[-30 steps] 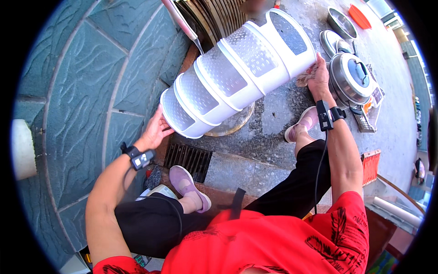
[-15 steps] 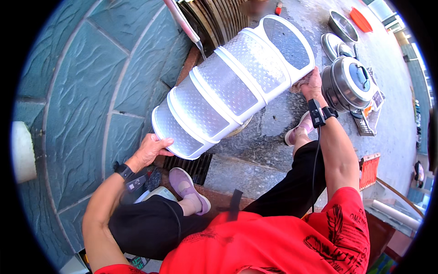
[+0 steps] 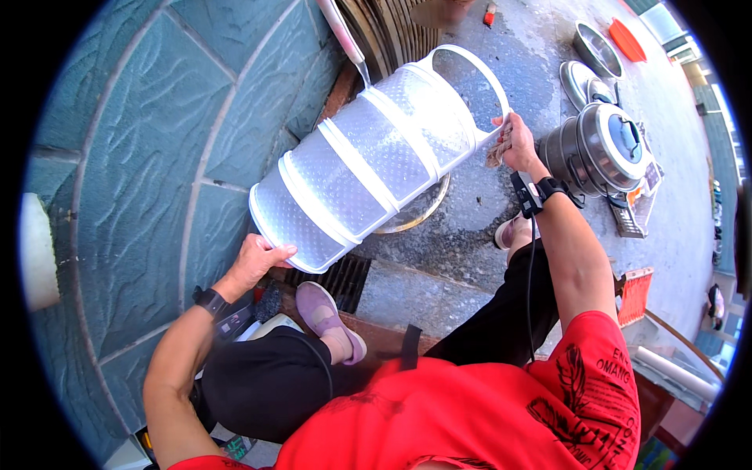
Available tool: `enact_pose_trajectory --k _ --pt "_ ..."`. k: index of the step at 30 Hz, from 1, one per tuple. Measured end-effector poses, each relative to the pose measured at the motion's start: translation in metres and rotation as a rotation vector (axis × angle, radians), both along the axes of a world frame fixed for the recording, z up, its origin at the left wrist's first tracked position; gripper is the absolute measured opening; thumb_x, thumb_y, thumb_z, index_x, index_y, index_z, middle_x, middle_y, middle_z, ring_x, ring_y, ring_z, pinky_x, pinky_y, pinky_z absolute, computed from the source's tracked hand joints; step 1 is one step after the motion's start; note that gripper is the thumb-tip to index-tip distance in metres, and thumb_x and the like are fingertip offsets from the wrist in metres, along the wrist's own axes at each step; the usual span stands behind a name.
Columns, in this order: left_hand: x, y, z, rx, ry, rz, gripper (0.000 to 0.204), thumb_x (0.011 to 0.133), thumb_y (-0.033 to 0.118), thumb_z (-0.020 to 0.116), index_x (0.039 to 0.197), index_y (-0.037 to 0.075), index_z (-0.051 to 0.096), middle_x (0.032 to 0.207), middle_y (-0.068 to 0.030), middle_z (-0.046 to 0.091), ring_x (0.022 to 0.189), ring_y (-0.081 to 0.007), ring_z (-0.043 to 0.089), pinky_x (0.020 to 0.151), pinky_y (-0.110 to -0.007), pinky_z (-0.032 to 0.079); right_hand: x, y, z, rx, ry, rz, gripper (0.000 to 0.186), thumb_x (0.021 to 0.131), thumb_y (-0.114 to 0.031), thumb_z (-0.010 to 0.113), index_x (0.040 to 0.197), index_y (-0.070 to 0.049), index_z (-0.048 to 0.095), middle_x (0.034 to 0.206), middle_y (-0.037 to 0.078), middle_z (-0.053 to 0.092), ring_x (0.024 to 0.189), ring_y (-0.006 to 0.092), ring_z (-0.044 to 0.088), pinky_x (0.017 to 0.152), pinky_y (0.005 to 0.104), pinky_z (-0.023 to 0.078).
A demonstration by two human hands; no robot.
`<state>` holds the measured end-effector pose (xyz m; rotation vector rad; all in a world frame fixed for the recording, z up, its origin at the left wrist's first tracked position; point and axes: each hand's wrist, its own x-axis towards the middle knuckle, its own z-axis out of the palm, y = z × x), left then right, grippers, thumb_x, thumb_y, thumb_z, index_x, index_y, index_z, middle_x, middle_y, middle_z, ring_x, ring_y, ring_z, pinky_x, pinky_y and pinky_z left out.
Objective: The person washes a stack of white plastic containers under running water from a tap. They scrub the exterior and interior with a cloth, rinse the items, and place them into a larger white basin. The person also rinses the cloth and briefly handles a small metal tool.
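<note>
A white tiered plastic carrier (image 3: pixel 352 168), with translucent dotted sides and a loop handle at its upper right end, lies slanted across the middle of the view. My left hand (image 3: pixel 263 262) grips its lower left rim, thumb on the outside. My right hand (image 3: pixel 520 142) is closed at the handle end, with a crumpled brown cloth (image 3: pixel 497 153) in it. A pink pipe or tap (image 3: pixel 345 31) reaches down behind the carrier, with what looks like water running from its tip. A round rim (image 3: pixel 427 210) shows beneath the carrier.
Steel pots (image 3: pixel 591 149) on a crate (image 3: pixel 633 215), lids (image 3: pixel 580 86), a steel bowl (image 3: pixel 597 48) and an orange basin (image 3: pixel 626 39) stand at right. A floor drain (image 3: pixel 349 280) is by my left foot. A textured stone wall (image 3: pixel 141 141) runs along the left, beside ribbed slats (image 3: pixel 392 31).
The carrier has dropped and moved left, turning so more of its dotted side faces up. My left hand has moved down with it, and my right hand has shifted left.
</note>
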<state>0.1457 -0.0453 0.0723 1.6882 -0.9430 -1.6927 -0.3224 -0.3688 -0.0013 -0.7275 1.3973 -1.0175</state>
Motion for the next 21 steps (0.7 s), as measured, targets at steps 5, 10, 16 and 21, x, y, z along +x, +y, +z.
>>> enact_pose_trajectory --k 5,10,16,21 --pt "0.003 -0.004 0.006 0.011 0.003 -0.053 0.029 0.085 0.019 0.072 0.103 -0.004 0.069 0.093 -0.009 0.071 0.084 -0.0127 0.068 0.073 -0.026 0.057 0.004 0.01 0.008 0.045 0.14 0.102 0.04 0.096 -0.043 0.051 0.093 -0.008 0.07 0.087 0.0 0.065 0.072 0.0119 0.043 0.064 0.0282 0.037" --pt "0.0 -0.01 0.013 0.047 0.014 -0.101 0.033 0.086 0.016 0.07 0.112 -0.003 0.063 0.099 -0.0118 0.07 0.086 -0.0164 0.069 0.072 -0.03 0.059 0.002 0.015 0.021 0.098 0.179 0.14 0.042 0.096 -0.046 0.05 0.105 -0.01 0.07 0.095 0.0 0.067 0.073 0.0106 0.044 0.066 0.0266 0.038" --pt "0.016 -0.007 -0.001 0.162 0.12 -0.063 0.047 0.092 0.032 0.064 0.122 -0.003 0.055 0.108 -0.0132 0.068 0.09 -0.0194 0.069 0.07 -0.035 0.06 0.026 0.012 0.035 -0.401 0.503 0.078 0.039 0.093 -0.037 0.06 0.105 -0.001 0.069 0.083 0.004 0.067 0.066 0.0112 0.052 0.061 0.0264 0.043" --pt "0.024 -0.022 0.004 0.164 0.191 0.16 0.064 0.093 0.054 0.053 0.123 -0.002 0.055 0.108 -0.0141 0.067 0.091 -0.0223 0.069 0.074 -0.038 0.06 0.031 -0.001 0.029 -0.362 0.545 0.079 0.038 0.091 -0.036 0.064 0.108 -0.002 0.068 0.081 0.002 0.063 0.07 0.0107 0.052 0.066 0.0276 0.043"
